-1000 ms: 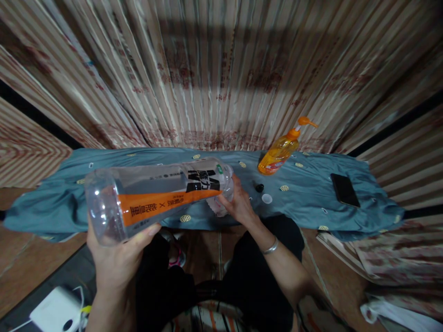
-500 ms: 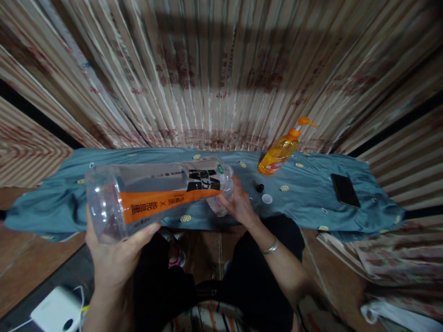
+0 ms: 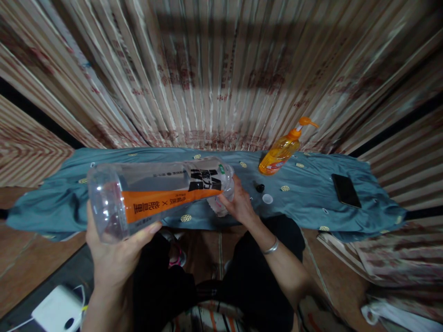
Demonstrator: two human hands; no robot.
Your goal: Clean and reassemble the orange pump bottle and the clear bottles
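A large clear plastic bottle (image 3: pixel 162 193) with an orange and black label lies tilted sideways in the air, its base toward the left. My left hand (image 3: pixel 117 251) grips the base end from below, thumb along the near side. At the neck end, my right hand (image 3: pixel 238 200) has its fingers closed around the mouth; the fingertips are partly hidden. Under the neck shows a crumpled, clear and pinkish object (image 3: pixel 218 206), partly covered by bottle and hand. A small black cap (image 3: pixel 260 187) and a white round disc (image 3: pixel 267 198) lie right of my right hand.
An orange pump bottle (image 3: pixel 279 152) stands toward the back of the teal cloth (image 3: pixel 304 210). A black phone (image 3: pixel 346 190) lies at the right. Pleated curtains (image 3: pixel 214 83) rise behind. At lower left, a white device (image 3: pixel 58 309) with cables rests on a dark surface.
The large bottle has shifted very slightly to the right at its base end. Both hands keep their hold, and the things on the cloth stay in place.
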